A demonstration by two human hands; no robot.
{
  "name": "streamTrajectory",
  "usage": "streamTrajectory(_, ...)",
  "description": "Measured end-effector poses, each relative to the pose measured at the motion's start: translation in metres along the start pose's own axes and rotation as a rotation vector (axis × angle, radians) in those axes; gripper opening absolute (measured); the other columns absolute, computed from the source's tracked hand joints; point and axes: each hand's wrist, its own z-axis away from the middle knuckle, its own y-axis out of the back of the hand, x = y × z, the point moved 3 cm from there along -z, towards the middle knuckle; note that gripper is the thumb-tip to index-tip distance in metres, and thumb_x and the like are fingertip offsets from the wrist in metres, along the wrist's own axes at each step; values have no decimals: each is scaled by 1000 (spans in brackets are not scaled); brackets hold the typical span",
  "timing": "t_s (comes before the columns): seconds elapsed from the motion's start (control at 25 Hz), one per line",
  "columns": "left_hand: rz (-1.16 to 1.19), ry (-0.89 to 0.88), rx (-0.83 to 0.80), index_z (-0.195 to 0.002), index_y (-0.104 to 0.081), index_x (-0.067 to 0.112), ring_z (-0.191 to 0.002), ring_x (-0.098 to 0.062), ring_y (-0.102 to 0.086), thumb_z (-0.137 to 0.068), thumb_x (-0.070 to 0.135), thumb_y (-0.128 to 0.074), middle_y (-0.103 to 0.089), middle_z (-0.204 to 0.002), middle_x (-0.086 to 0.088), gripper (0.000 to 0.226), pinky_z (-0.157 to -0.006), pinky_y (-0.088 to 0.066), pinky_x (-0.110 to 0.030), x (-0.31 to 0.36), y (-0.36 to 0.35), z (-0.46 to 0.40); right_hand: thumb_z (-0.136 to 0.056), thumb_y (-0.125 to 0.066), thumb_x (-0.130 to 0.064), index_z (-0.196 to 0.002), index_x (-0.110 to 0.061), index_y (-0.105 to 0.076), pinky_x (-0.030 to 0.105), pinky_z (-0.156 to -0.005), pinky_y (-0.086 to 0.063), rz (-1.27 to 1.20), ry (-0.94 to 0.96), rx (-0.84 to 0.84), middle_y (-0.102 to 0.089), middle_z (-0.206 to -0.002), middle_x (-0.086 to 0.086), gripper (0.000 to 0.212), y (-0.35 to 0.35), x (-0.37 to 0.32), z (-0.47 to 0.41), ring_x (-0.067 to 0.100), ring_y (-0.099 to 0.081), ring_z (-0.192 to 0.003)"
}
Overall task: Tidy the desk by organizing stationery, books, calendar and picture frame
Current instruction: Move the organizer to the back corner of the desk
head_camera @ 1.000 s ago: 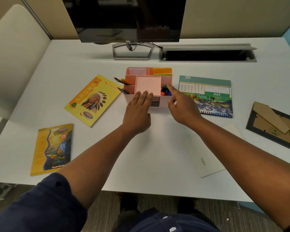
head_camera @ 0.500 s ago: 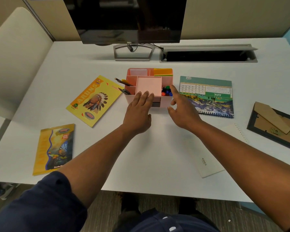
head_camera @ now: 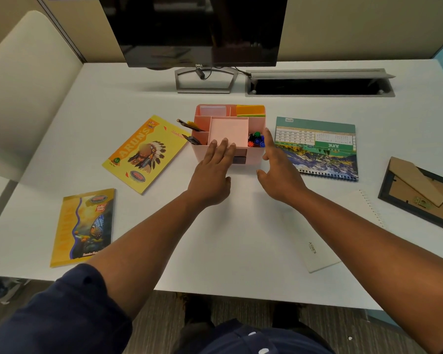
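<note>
2 hands flank pink organizer.

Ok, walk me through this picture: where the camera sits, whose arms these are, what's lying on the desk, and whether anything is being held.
There is no machine here. A person wears a camera on the head, so the view looks down along their own two bare arms.

The left hand lies with straight fingers on the front edge of a pink desk organizer holding sticky notes, pens and coloured pins. The right hand is open beside the organizer's right wall; whether it touches is hard to tell. Neither hand holds anything.

On the white desk lie two yellow books at left, a June calendar, a white notebook partly under the right arm, and a picture frame face down at right. A monitor stands behind.
</note>
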Motion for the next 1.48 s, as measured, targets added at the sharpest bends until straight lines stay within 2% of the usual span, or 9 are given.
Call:
streamTrajectory(0.2, 66, -10, 38, -161, -13, 27, -155, -21, 8, -98, 17, -57, 0, -169, 5, 77, -119, -23, -48, 0, 0, 1, -91, -69, -21, -151, -48, 18, 39, -77, -59, -47, -28, 7, -52, -133, 2, 109, -3, 1, -1, 20, -61, -109)
streamTrajectory(0.36, 302, -3, 401, -131, -58, 13, -137, -24, -41, -89, -2, -58, -52, -144, -7, 45, -111, -37, -34, -5, 3, 20, -92, -67, -19, -156, -41, -1, 37, -79, -56, -317, -136, 46, -49, -123, -2, 95, 0, 9, -7, 18, -60, -99)
streamTrajectory(0.52, 741, 491, 552, -91, -51, 17, -88, -20, -48, -80, -11, -47, -53, -95, -4, 30, -72, -44, -29, -28, 5, 24, -97, -54, -24, -149, -24, -38, 37, -84, -49, -616, -321, 80, -53, -123, -2, 54, 1, 21, -23, 18, -53, -108)
streamTrajectory(0.68, 1223, 904, 566, -109, -59, 14, -91, -20, -52, -93, 2, -44, -58, -103, -5, 25, -72, -44, -28, -59, 7, 4, -102, -49, -32, -138, -23, -55, 35, -98, -46, -935, -471, 86, -54, -127, -5, 38, -4, 22, -36, 15, -54, -115)
streamTrajectory(0.84, 1450, 864, 380, -125, -64, 18, -115, -15, -56, -101, 22, -45, -65, -126, 2, 31, -97, -43, -30, -75, 13, -25, -102, -51, -31, -137, -20, -57, 26, -81, -45, -1061, -590, 106, -59, -114, -7, 37, -11, 24, -49, 8, -55, -98)
streamTrajectory(0.96, 1455, 813, 282, -90, -71, 26, -102, -13, -60, -97, 19, -44, -71, -97, 9, 29, -85, -44, -24, -78, 13, -40, -102, -51, -33, -135, -21, -60, 19, -67, -39, -1098, -630, 84, -56, -98, -11, 37, -18, 25, -58, 3, -50, -78)
streamTrajectory(1.16, 1539, 777, 261, -92, -71, 26, -86, -9, -68, -99, 16, -44, -76, -81, 12, 30, -79, -51, -22, -77, 12, -48, -107, -42, -21, -93, -34, -70, 24, -82, -54, -1179, -541, 49, -75, -85, -21, 34, -23, 18, -63, 5, -67, -91)
streamTrajectory(1.32, 1553, 693, 209, -98, -70, 25, -84, -4, -70, -104, 19, -40, -78, -87, 12, 32, -78, -52, -20, -77, 11, -51, -107, -40, -17, -101, -37, -67, 24, -80, -57, -1249, -509, 63, -74, -94, -20, 34, -26, 12, -62, 4, -69, -95)
streamTrajectory(1.48, 1472, 622, 161, -108, -73, 25, -103, -11, -70, -100, 27, -47, -77, -104, 5, 27, -89, -51, -25, -80, 17, -52, -106, -40, -14, -108, -39, -65, 20, -77, -56, -1231, -482, 27, -71, -111, -10, 35, -23, 13, -59, 6, -68, -103)
